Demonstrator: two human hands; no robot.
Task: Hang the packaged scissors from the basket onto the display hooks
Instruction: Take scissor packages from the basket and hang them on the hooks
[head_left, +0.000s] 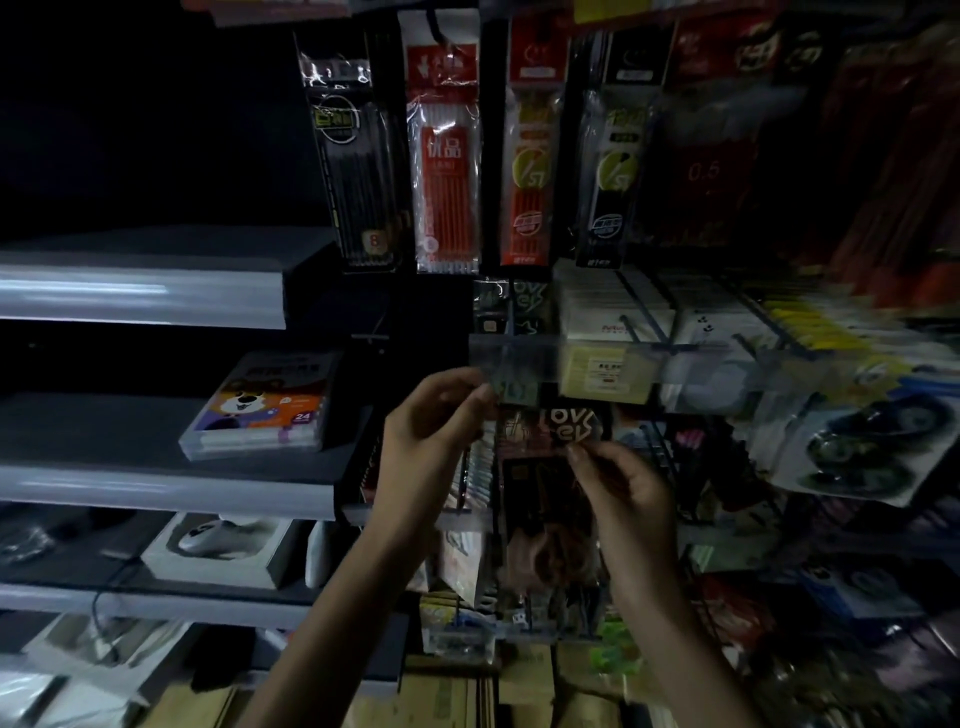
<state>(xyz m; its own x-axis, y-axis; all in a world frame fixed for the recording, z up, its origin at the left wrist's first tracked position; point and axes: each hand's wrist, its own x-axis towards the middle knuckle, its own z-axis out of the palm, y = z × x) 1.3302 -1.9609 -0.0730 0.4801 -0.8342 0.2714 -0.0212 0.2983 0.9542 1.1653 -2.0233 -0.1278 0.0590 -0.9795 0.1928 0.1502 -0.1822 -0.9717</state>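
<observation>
— What is held nearest?
— A dark pack (550, 483) is pinched at its right edge by the right hand (623, 499) and at its top left corner by the left hand (436, 421).
— Where is it held?
— Upright, just below a clear strip (519, 356). Pen packs (447, 156) are hung farther up.

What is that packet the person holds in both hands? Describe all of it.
The packet is a flat, dark card in clear wrap, with pale lettering near its top; blur hides the contents. It is held upright, the left hand pinching near its upper left corner, the right hand pinching its right edge.
</observation>
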